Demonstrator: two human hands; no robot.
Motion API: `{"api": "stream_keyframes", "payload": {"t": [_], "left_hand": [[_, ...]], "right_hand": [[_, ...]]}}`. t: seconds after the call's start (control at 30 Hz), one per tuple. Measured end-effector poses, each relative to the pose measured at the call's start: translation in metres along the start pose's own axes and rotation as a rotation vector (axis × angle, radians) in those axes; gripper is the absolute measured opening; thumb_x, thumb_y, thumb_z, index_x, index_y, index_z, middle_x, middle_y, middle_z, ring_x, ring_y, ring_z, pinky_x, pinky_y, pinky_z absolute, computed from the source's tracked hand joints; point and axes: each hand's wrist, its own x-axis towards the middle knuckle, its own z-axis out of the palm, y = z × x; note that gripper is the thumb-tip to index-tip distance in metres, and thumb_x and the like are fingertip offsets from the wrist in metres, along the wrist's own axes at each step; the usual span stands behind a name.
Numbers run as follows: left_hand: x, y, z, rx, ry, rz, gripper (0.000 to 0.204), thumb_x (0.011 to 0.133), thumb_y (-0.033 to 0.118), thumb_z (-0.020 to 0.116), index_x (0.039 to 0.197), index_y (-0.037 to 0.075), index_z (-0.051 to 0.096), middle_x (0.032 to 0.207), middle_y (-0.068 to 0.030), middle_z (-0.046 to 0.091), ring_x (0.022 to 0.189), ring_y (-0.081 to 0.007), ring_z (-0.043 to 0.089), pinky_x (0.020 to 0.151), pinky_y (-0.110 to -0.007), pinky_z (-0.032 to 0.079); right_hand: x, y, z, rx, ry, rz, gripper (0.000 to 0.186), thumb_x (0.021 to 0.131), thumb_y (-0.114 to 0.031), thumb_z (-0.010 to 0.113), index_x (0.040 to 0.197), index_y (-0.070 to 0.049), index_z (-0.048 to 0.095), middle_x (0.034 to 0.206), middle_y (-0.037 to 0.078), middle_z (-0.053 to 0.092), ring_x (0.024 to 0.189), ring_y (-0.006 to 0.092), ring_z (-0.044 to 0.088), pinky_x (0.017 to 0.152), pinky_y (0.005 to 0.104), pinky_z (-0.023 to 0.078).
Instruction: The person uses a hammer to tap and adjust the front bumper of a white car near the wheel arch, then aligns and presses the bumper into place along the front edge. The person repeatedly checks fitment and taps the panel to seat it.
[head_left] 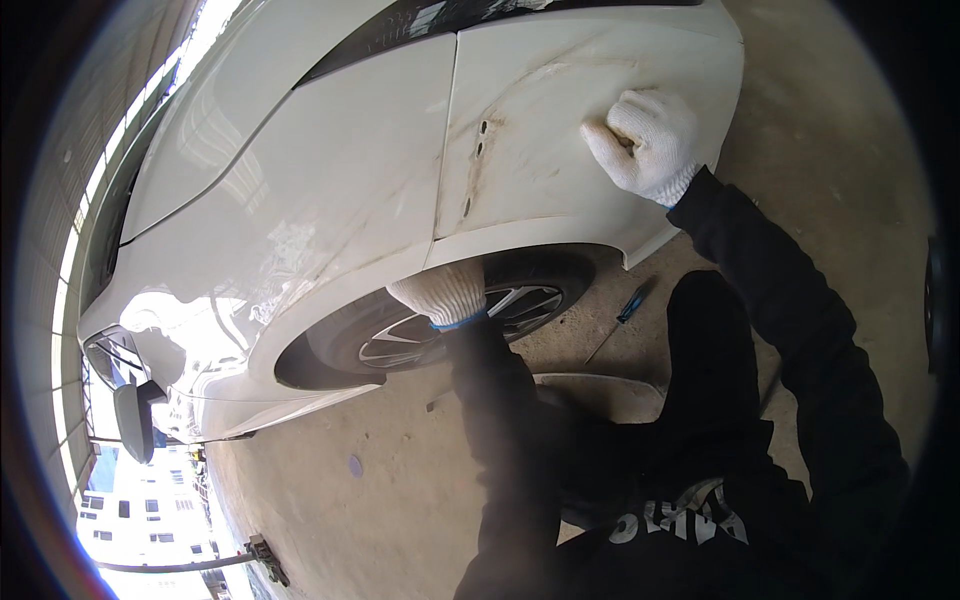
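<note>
My left hand (440, 288), in a white knit glove with a blue cuff edge, reaches into the front wheel arch of the white car, above the tire (560, 288) and spoked rim (410, 340); its fingers are hidden behind the bodywork. My right hand (645, 145), also gloved, is curled against or just over the scuffed body panel (540, 190); whether anything is inside it I cannot make out. Left of it, a row of small dark holes (481, 135) and brownish marks show on the panel.
A blue-handled screwdriver (630, 305) lies on the concrete floor (320, 500) beside my dark-clothed knee. A pale curved piece (610, 390) lies below the wheel. The side mirror (133, 420) juts out at left. A metal stand (268, 560) is at lower left, with bright buildings beyond.
</note>
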Motion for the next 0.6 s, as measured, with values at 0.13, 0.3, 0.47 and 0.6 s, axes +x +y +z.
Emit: {"api": "stream_keyframes", "payload": {"t": [0.13,0.3,0.47,0.6], "left_hand": [[-0.004,-0.022,0.030,0.252,0.283,0.186,0.055,0.093,0.047,0.056,0.128,0.006,0.063,0.125,-0.0162,0.065,0.119,-0.0338,0.060,0.094,-0.048,0.050],[0.006,-0.007,0.044,0.052,0.313,0.126,0.054,0.095,0.047,0.052,0.129,0.006,0.061,0.128,-0.0155,0.063,0.119,-0.0328,0.059,0.095,-0.047,0.050],[-0.002,0.015,0.050,-0.628,0.178,-0.127,0.054,0.097,0.046,0.048,0.131,0.005,0.059,0.130,-0.0148,0.061,0.120,-0.0318,0.058,0.097,-0.047,0.049],[-0.001,0.004,0.041,-1.387,0.174,-0.407,0.054,0.099,0.045,0.045,0.132,0.005,0.057,0.132,-0.0142,0.060,0.120,-0.0310,0.058,0.098,-0.047,0.049]], "right_hand": [[0.011,-0.010,-0.004,-0.016,-0.031,-0.018,0.044,0.081,-0.018,0.079,0.055,-0.013,0.043,0.052,0.004,0.042,0.045,0.0225,0.045,0.043,0.0367,0.035],[0.012,-0.003,-0.005,-0.048,-0.050,-0.073,0.043,0.078,-0.020,0.079,0.055,-0.014,0.043,0.053,0.003,0.043,0.047,0.0244,0.047,0.045,0.0377,0.036],[0.004,0.003,-0.011,-0.101,-0.085,-0.049,0.041,0.076,-0.018,0.078,0.055,-0.013,0.044,0.053,0.003,0.043,0.048,0.0255,0.048,0.047,0.0391,0.038],[0.011,-0.007,-0.002,-0.060,-0.057,-0.063,0.040,0.079,-0.017,0.076,0.055,-0.012,0.044,0.053,0.005,0.044,0.048,0.0262,0.048,0.046,0.0400,0.038]]}}
